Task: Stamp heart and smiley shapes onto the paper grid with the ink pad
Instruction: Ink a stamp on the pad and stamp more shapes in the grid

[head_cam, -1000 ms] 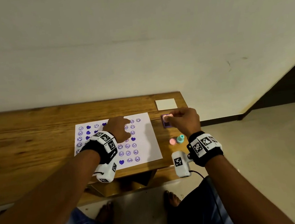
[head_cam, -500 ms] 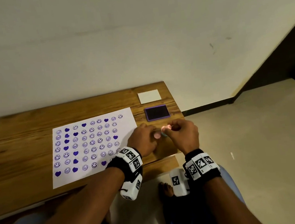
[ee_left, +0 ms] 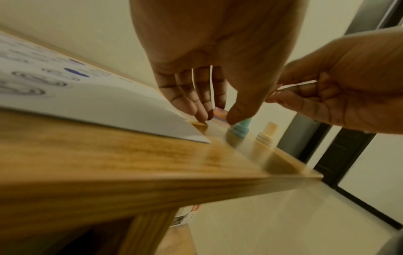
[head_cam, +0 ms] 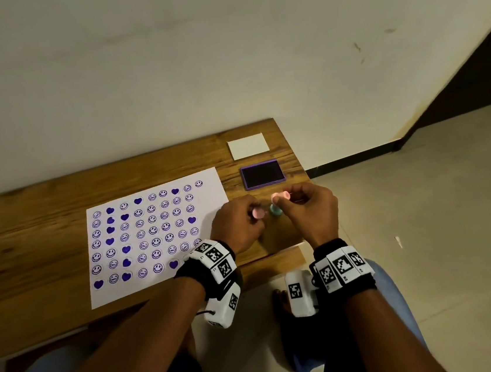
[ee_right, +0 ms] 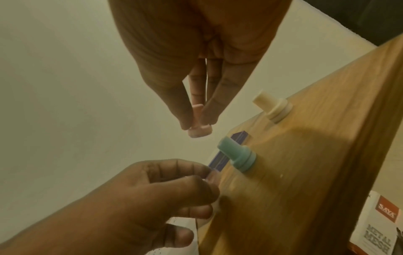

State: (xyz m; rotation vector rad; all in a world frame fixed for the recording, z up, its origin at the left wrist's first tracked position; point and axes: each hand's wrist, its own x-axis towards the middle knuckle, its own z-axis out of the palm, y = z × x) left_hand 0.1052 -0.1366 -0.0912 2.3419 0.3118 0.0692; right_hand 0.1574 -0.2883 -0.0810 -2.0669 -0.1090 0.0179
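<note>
While right hand (ee_right: 196,69) pinches pink stamp (ee_right: 199,123), stem upright, face down

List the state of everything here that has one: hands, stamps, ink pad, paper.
left hand: pinches a pink stamp low over the table.
right hand: pinches another pink stamp, held off the table.
teal stamp: upright, untouched.
cream stamp: upright, untouched.
ink pad: uncovered.
paper grid: flat, mostly stamped.
</note>
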